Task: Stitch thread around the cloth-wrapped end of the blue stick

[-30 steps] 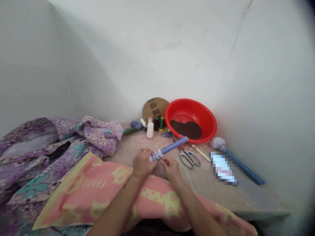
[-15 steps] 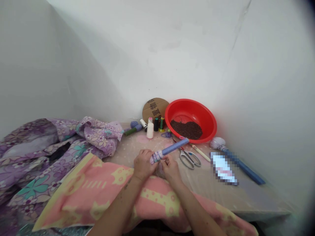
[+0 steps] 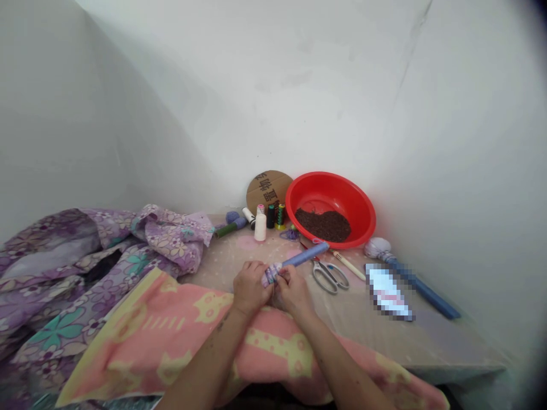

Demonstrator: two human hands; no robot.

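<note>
R hand [image 3: 296, 289] nearer blue tube [image 3: 305, 254] vs prev

Prob. a home craft corner: plain wall [image 3: 299, 97] behind red basin [image 3: 316, 196], thread spools [image 3: 260, 228] just L of basin, scissors [image 3: 321, 266] in front of it, flowered cloth [image 3: 171, 242] well to its L, pink/yellow cloth [image 3: 171, 324] on its near side.

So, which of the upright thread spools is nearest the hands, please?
The cream spool, standing in front; the black spool and green spool are farther back.
</note>
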